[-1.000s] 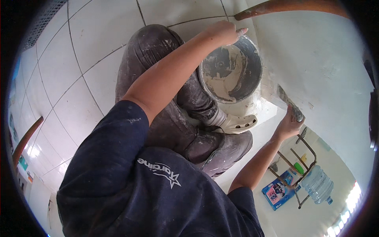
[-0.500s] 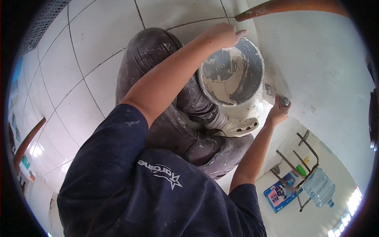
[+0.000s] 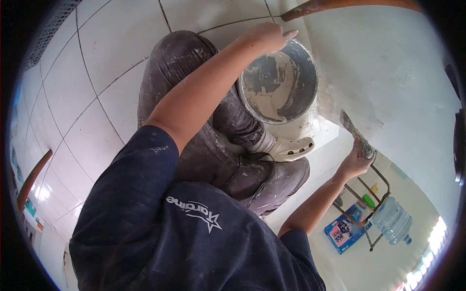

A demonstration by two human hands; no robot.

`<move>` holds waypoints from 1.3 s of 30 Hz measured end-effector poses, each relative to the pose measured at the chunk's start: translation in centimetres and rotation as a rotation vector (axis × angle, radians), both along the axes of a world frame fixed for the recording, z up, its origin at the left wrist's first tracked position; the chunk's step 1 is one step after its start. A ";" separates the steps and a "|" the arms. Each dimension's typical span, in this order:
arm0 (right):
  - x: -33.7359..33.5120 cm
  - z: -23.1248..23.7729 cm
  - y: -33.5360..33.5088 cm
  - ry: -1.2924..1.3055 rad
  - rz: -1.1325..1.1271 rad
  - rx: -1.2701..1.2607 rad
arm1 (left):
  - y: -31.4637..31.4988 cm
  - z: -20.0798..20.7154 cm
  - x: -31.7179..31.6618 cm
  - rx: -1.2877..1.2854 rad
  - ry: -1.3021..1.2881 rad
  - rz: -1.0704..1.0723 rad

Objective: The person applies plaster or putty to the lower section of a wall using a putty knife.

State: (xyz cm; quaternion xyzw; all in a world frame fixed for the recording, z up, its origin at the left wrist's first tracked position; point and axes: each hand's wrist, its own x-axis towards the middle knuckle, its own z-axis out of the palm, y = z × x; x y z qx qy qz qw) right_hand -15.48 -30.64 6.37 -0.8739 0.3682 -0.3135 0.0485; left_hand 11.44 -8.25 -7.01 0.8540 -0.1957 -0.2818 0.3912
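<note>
A dark round bucket (image 3: 310,80) stands beside my foot with pale, creamy paste smeared over its bottom and inner wall. My left hand (image 3: 272,38) is closed over its far rim, with a paste-smeared thumb sticking out. On the right, my right hand (image 3: 356,162) grips the handle of a putty knife (image 3: 350,125). The knife's blade points away from me, up at the white wall (image 3: 388,77), and looks close to its surface. Whether the blade touches the wall, I cannot tell.
My bent legs and a cream clog (image 3: 293,149) lie just nearer than the bucket. A curved wooden piece (image 3: 335,6) juts in at the top. At lower right are a metal frame (image 3: 383,189), a clear water jug (image 3: 392,220) and a blue box (image 3: 345,229). White tiles (image 3: 116,53) cover the floor.
My right hand has moved the putty knife nearer to me and rightward along the wall, away from the bucket. My left hand stays on the rim, and the whole view has shifted slightly.
</note>
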 end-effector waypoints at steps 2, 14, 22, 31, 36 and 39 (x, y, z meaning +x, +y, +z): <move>-0.5 -0.5 -0.4 0.039 0.141 0.031 | -0.2 -0.2 -0.2 0.006 -0.080 0.048; 1.4 -8.8 -0.7 0.127 0.081 0.181 | 0.0 0.1 -0.2 -0.009 -0.057 0.005; 0.9 -9.5 -0.6 0.123 0.094 0.143 | -0.4 -1.6 0.1 -0.003 -0.190 0.013; 1.6 -10.0 -1.9 0.065 0.052 0.179 | -0.4 -1.8 -0.1 -0.009 -0.255 0.064; 3.0 -9.8 -1.2 0.144 0.129 0.235 | -0.3 -2.0 0.0 0.008 -0.216 0.054; 3.3 -10.8 -1.4 0.134 0.160 0.212 | -0.1 -1.9 -0.1 -0.045 -0.206 0.058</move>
